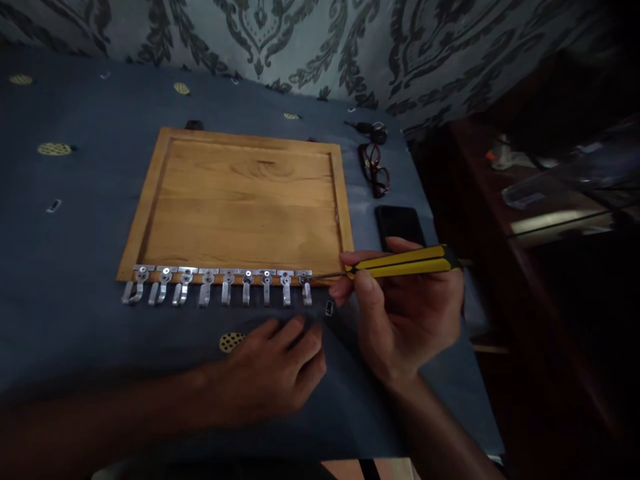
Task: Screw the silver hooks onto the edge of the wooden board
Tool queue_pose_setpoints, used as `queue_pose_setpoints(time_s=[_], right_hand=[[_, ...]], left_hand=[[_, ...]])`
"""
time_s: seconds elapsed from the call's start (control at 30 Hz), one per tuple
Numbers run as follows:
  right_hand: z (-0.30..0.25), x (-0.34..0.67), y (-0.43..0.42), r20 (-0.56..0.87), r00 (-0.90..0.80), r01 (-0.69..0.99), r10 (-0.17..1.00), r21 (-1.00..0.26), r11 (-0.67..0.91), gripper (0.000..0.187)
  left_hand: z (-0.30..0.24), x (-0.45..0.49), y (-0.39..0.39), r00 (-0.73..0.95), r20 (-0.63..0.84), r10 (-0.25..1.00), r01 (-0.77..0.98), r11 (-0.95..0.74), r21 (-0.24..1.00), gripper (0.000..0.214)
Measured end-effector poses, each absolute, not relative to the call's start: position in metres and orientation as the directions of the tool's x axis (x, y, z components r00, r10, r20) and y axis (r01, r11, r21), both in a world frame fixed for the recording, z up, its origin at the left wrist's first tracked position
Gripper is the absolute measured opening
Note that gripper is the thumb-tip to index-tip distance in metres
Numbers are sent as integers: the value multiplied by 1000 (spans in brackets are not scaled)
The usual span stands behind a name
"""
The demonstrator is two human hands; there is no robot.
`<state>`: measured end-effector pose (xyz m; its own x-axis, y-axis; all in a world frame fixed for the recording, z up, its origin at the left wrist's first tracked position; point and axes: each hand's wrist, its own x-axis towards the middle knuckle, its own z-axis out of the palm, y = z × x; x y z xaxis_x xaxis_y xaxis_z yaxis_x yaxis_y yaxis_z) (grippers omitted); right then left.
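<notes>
My right hand (pixel 400 313) grips a screwdriver (pixel 403 261) with a yellow and black handle, held nearly level. Its thin shaft points left, and the tip meets the plate of the rightmost metal hook (pixel 306 287). Several such silver hooks (pixel 229 287) stand in a row along the near edge of a framed wooden board (pixel 250 207), their curved ends facing me. Below the row, my left hand (pixel 283 367) rests on the cloth with its fingers curled in. Its fingertips and thumb are hidden, so what lies inside cannot be seen.
A blue patterned tablecloth (pixel 75 267) lies under everything. Right of the board are a dark phone (pixel 400 225), eyeglasses (pixel 374 170) and keys (pixel 373 131). Patterned wall covering (pixel 300 47) rises behind. Beyond the table's right edge, dark furniture (pixel 500 200) holds clutter.
</notes>
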<state>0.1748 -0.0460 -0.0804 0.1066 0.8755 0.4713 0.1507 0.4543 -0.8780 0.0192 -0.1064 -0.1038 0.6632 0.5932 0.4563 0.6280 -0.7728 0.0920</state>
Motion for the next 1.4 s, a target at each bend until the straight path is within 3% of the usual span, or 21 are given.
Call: queue_pose_setpoints(time_s=[0.2,0.7,1.13,1.27,1.4], right_hand=[[-78,176,-46,469,89,188,879,-874,448,27],[-78,174,-49,476,79,221,876,-865,450,25],[-79,175,-50,463,12,172,886,-874,455,31],[-77,178,-50,440,-9,178,898,-883,435,23],[-75,184,-50,412,-81,195,908,-887,419,29]], left_hand=[[-112,21,-106,644,449,619,631,-762,146,13],[-111,18,-105,695,382,609,609,-781,136,9],[-102,17,-103,646,492,584,627,-773,94,16],[-104,19,-104,637,386,667,676,-724,137,21],[-109,19,-104,641,345,685,694,-710,120,29]])
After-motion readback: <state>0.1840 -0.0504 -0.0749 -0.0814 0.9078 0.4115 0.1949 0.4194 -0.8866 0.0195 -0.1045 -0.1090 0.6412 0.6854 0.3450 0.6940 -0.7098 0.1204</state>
